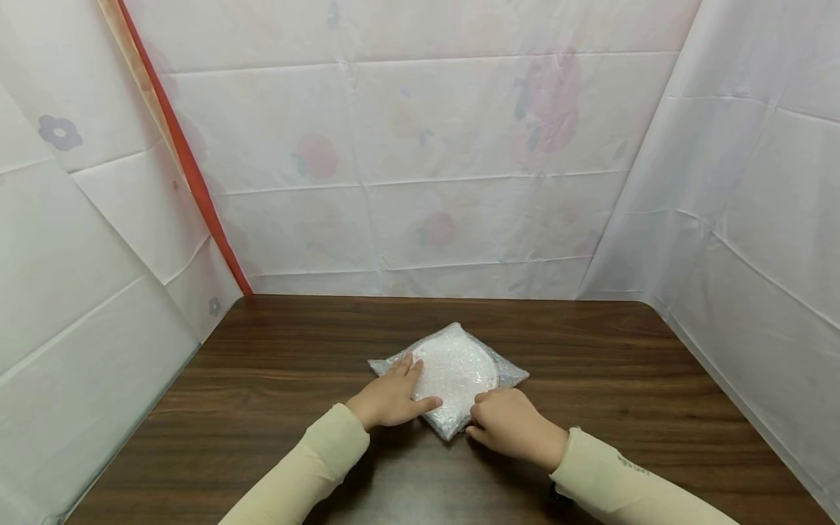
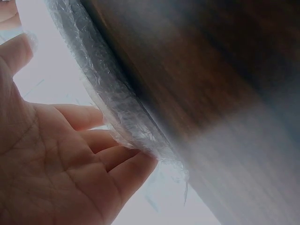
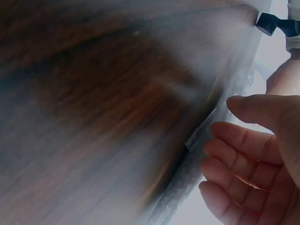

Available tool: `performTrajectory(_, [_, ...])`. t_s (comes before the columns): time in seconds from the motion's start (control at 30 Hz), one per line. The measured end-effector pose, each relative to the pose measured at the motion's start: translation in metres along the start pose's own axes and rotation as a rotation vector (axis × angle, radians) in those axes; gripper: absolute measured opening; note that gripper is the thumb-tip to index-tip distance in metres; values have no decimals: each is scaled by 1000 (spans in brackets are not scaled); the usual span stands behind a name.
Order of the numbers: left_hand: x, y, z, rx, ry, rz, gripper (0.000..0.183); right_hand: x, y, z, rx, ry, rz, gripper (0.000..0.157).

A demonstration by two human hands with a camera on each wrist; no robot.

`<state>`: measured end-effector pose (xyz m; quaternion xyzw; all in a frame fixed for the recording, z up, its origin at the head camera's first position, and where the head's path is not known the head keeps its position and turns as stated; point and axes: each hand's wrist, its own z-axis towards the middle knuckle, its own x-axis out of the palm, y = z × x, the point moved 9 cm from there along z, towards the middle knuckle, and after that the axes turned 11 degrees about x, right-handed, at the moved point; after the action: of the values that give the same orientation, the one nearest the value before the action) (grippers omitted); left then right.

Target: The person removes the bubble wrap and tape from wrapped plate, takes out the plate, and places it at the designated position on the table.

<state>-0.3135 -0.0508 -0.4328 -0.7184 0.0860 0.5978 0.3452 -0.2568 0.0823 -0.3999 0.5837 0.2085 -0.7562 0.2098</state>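
A bubble-wrap package (image 1: pixel 454 375) lies flat on the dark wooden table, turned so that one corner points toward the person. Through the clear wrap shows a flat, round white thing with small reddish marks near its rim; its kind is hidden by the wrap. My left hand (image 1: pixel 394 394) rests with spread fingers on the package's left side, the thumb near its front corner. In the left wrist view, fingertips touch the bubble wrap (image 2: pixel 110 89) along its edge. My right hand (image 1: pixel 512 423) is at the front right edge, fingers loosely bent and thumb apart from them (image 3: pixel 248 159).
The brown table (image 1: pixel 302 328) runs back to a pale printed curtain (image 1: pixel 420 219). White sheets also hang along the left and right sides. A red strip (image 1: pixel 190 160) runs down the back left corner. A dark band (image 3: pixel 276 24) sits at the other wrist.
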Motion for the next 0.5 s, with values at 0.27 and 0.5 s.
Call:
performTrajectory(0.27, [0, -1, 0, 3, 0, 4, 92, 6, 7, 3, 13, -20, -96, 43])
performTrajectory(0.5, [-1, -1, -1, 3, -2, -2, 92, 4, 13, 4, 35, -35, -130, 47])
